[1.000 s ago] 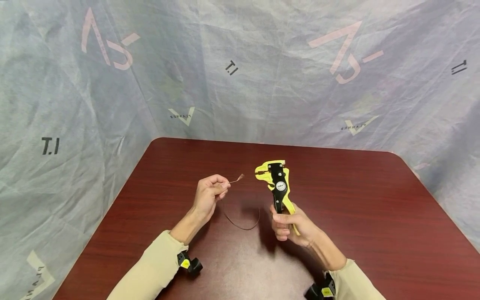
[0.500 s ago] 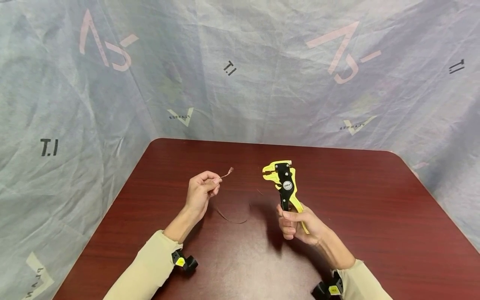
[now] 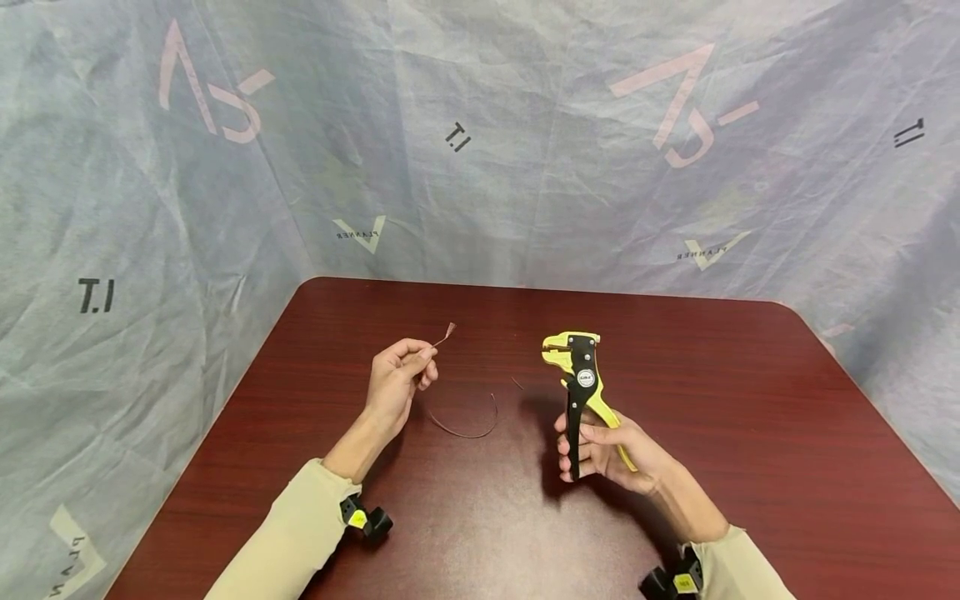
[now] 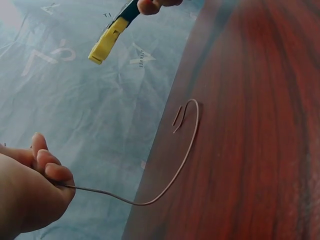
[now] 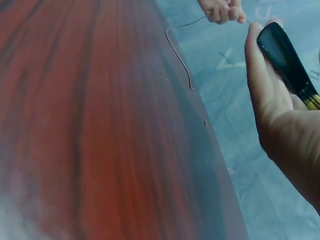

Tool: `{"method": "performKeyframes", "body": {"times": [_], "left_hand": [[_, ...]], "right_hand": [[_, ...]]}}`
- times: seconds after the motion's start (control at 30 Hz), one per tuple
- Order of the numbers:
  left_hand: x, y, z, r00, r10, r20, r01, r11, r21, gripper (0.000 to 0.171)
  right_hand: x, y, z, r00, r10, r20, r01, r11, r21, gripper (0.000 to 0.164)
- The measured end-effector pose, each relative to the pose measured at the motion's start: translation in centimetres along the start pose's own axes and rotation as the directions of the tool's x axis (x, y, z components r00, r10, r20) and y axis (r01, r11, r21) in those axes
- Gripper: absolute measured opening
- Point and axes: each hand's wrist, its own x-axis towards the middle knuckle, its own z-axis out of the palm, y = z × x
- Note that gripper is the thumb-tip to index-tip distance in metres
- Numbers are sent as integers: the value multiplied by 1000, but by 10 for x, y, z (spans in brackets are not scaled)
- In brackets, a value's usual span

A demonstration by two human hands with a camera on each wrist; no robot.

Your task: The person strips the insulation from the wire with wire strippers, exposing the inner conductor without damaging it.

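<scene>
My left hand [image 3: 397, 377] pinches a thin brown wire [image 3: 467, 436] between thumb and forefinger. Its frayed, copper-coloured end [image 3: 450, 330] sticks up past the fingertips. The rest of the wire hangs below the hand and curves in a loop over the table, as the left wrist view [image 4: 172, 181] also shows. To the right, my right hand [image 3: 617, 454] grips a yellow and black wire stripper [image 3: 585, 358] by its handles, which stand spread apart. The tool's head points up and to the left, apart from the wire. In the right wrist view the black handle [image 5: 285, 60] crosses the palm.
A short, thin brown piece [image 3: 517, 382] lies on the dark red wooden table [image 3: 712, 392] between the hands. Grey printed cloth [image 3: 495, 167] hangs behind the table and at both sides. Each forearm wears a small black camera [image 3: 369, 521].
Both hands have drawn apart, the left with the wire, the right with the stripper. The stripper's handles have spread. The short brown piece now shows on the table.
</scene>
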Motion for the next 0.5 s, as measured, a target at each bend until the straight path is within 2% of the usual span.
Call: {"method": "performKeyframes", "body": {"times": [0.13, 0.33, 0.5], "left_hand": [[3, -3, -3, 1000, -25, -14, 25, 1000, 5, 15], [10, -13, -8, 997, -67, -24, 68, 997, 24, 6], [12, -18, -10, 993, -114, -17, 115, 992, 50, 8]], "right_hand": [[-5, -1, -2, 997, 43, -67, -45, 999, -21, 31], [-12, -3, -6, 987, 68, -148, -84, 990, -110, 29], [-16, -3, -9, 960, 111, -258, -154, 976, -155, 23]]}}
